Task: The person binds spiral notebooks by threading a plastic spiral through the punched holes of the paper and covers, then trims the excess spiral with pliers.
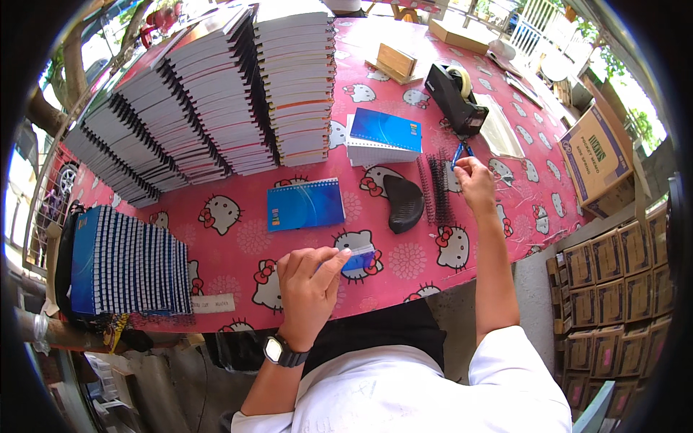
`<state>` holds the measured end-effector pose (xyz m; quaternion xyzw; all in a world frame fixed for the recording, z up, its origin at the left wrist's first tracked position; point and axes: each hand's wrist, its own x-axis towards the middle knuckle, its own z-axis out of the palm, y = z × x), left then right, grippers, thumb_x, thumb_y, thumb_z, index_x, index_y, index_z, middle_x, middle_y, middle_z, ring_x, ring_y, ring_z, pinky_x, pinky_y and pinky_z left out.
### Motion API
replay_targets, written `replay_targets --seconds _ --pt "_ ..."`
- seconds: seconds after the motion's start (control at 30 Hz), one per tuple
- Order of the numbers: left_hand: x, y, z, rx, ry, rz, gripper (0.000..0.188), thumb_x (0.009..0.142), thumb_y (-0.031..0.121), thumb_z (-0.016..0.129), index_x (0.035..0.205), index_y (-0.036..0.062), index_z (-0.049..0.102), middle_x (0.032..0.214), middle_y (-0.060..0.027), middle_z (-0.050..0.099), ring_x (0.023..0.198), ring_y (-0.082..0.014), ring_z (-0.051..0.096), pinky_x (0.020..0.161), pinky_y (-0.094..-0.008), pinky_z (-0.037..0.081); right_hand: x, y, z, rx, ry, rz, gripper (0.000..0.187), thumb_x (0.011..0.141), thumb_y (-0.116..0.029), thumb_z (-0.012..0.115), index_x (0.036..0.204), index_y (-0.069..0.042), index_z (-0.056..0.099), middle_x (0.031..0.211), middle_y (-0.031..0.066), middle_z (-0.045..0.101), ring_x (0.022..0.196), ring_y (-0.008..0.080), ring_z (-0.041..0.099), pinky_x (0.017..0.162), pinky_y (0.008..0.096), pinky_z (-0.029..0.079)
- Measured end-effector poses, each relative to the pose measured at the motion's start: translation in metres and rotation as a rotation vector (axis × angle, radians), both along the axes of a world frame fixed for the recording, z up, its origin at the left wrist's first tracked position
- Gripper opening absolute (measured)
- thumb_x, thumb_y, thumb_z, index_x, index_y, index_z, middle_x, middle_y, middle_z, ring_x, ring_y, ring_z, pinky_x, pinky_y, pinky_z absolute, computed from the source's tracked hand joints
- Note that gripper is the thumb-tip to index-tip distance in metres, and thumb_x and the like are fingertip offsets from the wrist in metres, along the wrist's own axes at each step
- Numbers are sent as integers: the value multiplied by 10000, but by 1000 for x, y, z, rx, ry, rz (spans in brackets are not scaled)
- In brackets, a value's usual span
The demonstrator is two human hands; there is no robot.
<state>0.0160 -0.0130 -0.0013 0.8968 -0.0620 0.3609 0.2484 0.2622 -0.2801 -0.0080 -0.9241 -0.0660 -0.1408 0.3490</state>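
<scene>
Near the front of the table my left hand (314,281) is closed around a small blue notebook (359,261), seen nearly edge-on with its pale edge upward. Farther right, my right hand (475,186) reaches out with its fingers closed at the blue handles of a pair of pliers (463,149). Several black spiral binding coils (438,191) lie just left of that hand. Beside them rests a smooth, curved black object (403,204) whose kind I cannot tell. A blue notebook with a punched top edge (307,205) lies flat beyond my left hand.
Tall stacks of spiral-bound books (296,86) fill the far left. Blue notebooks (130,263) are piled at the near left. Behind the coils are loose blue-covered pads (385,132), a tape dispenser (456,101) and a wooden holder (395,62). Cartons (610,260) stand right of the table.
</scene>
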Motion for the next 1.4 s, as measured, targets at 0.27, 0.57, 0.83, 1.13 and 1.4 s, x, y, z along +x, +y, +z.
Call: replay_targets --seconds 0.27,0.57,0.83,1.13,1.4 --pt "2 5 2 -31 -19 -27 238 725 24 695 931 143 700 861 3 649 801 -192 580 725 -331 406 -105 43 47 429 377 699 348 848 -54 619 1194 -69 595 1007 70 593 818 117 541 722 257 461" --pt "-1 9 4 -28 25 -83 281 712 28 688 972 132 708 908 0 655 837 -193 588 776 -357 414 -136 66 35 297 157 836 199 832 -2 649 1030 -27 644 909 64 599 797 139 599 695 265 492" --pt "2 0 3 -15 -9 -13 231 739 73 703 964 122 706 909 -11 662 838 -190 606 786 -357 418 -169 119 7 220 -122 472 249 845 44 566 1081 -33 543 907 136 546 801 296 593 683 356 491" --pt "3 2 -2 -42 -53 -21 185 734 103 748 902 140 679 855 -5 661 789 -180 608 728 -323 408 -147 86 33 358 178 837 262 719 138 663 934 -10 643 901 64 585 873 149 618 758 254 517" --pt "0 1 -1 -46 -54 -18 170 745 94 742 896 136 675 851 -2 663 784 -179 607 730 -313 403 -137 78 30 266 88 971 262 726 116 638 939 -36 658 905 68 579 833 195 614 689 277 517"
